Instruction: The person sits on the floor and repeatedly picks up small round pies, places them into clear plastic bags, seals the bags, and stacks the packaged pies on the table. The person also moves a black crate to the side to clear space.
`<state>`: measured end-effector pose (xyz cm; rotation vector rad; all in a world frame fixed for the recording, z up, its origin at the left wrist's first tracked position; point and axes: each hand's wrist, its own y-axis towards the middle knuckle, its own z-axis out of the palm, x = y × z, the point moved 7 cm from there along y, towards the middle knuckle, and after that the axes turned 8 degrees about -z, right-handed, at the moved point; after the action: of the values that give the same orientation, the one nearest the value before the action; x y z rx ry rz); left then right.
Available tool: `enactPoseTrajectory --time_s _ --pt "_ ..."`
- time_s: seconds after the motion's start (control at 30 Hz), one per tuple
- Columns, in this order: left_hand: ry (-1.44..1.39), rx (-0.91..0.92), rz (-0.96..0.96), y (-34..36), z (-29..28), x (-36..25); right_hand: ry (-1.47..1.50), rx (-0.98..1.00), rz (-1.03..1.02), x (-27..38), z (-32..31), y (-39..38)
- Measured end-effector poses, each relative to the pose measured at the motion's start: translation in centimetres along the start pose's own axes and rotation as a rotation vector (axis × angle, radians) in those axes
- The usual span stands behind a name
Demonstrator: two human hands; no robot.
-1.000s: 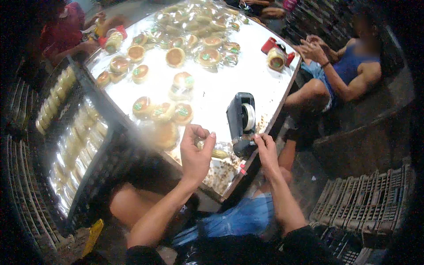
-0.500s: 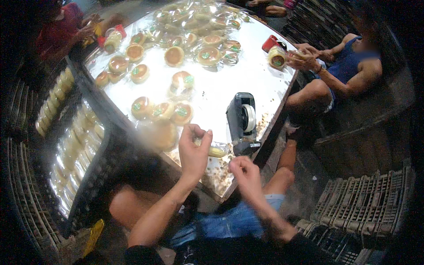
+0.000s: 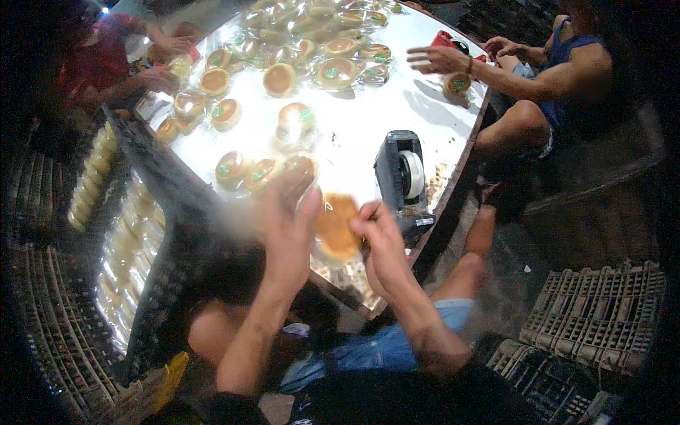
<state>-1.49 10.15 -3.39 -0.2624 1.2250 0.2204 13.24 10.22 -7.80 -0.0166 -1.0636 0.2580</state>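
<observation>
A round golden-brown bun (image 3: 336,228) in clear plastic wrap is tilted up over the near corner of the white table (image 3: 354,273). My right hand (image 3: 382,244) pinches its right edge between thumb and fingers. On the bun's other side is my left hand (image 3: 287,230), blurred, with its fingers stretched upward and the thumb apart; whether it touches the wrap I cannot tell. Just right of the bun stands a black tape dispenser (image 3: 398,173) with a white roll. Several wrapped buns with green labels (image 3: 232,168) lie beyond my left hand.
A heap of wrapped buns (image 3: 304,42) covers the far side of the table. One co-worker's hand (image 3: 443,60) reaches over a bun at the right; another co-worker (image 3: 106,64) handles a bun at the far left. Crates (image 3: 591,315) stand at lower right, a crate of packed buns (image 3: 131,248) at left.
The bun has come up from the table beside the dispenser and now shows its brown face. My right hand has moved up to its edge. The right co-worker's hand has stretched over the table.
</observation>
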Motion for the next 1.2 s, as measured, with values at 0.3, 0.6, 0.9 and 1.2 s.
enactPoseTrajectory --time_s 0.3,0.6,0.9,1.2 --pt "0.414 0.064 -0.361 6.8 6.0 9.0 -0.59 -0.286 -0.486 6.0 -7.3 0.4" --pt "-0.2 0.041 -0.227 6.6 3.7 5.5 -1.12 0.097 -0.774 9.1 3.2 12.7" --pt "-0.067 -0.264 -0.135 4.8 -6.1 -1.9 -1.637 0.255 -0.105 -3.7 8.0 27.1" --pt "-0.02 -0.201 0.059 5.7 -3.3 -1.9 -1.176 0.275 -0.97 5.1 11.5 4.5"
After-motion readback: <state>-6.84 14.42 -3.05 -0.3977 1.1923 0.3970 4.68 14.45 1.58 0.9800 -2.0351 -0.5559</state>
